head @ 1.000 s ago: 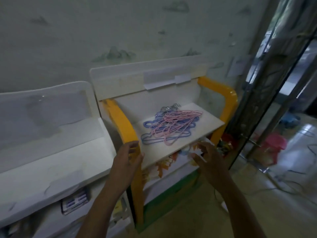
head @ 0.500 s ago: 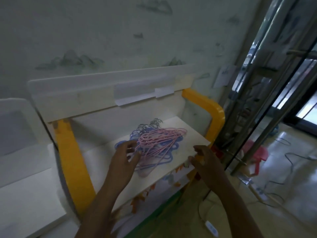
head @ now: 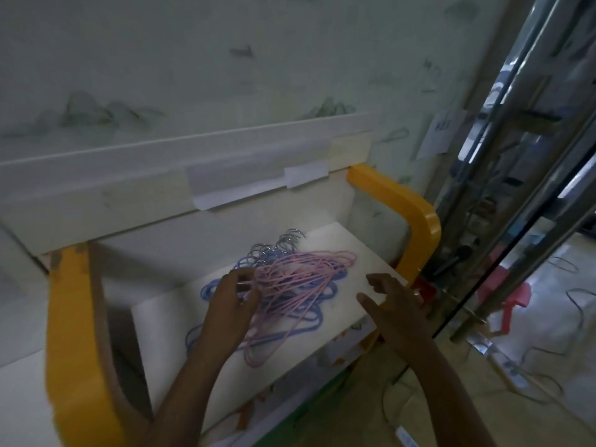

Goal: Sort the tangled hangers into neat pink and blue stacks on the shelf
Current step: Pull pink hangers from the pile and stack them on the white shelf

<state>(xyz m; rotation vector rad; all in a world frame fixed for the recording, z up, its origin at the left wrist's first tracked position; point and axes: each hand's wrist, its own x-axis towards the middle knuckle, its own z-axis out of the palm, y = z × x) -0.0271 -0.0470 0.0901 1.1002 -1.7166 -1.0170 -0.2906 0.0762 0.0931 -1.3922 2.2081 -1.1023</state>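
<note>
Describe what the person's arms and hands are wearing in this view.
Both forearms are bare as far as the frame shows: no sleeves, gloves or watch visible. The left hand wears nothing visible. The right hand may have a ring on one finger, but it is too blurred to confirm.

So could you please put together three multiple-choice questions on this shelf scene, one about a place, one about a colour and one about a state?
1. Where does the hanger pile lie?
A. On the white shelf
B. On the floor
C. On the rail above

2. What colour are the side frames of the shelf unit?
A. Green
B. Yellow
C. Black

3. How are the hangers arranged?
A. Two neat stacks
B. Hung in a row
C. One tangle of pink hangers and blue hangers

Answers:
1. A, the pile rests on the white board, with the left hand at it and the right hand beside it.
2. B, both curved side pieces are yellow.
3. C, pink wires cross over blue ones in one heap.
</note>
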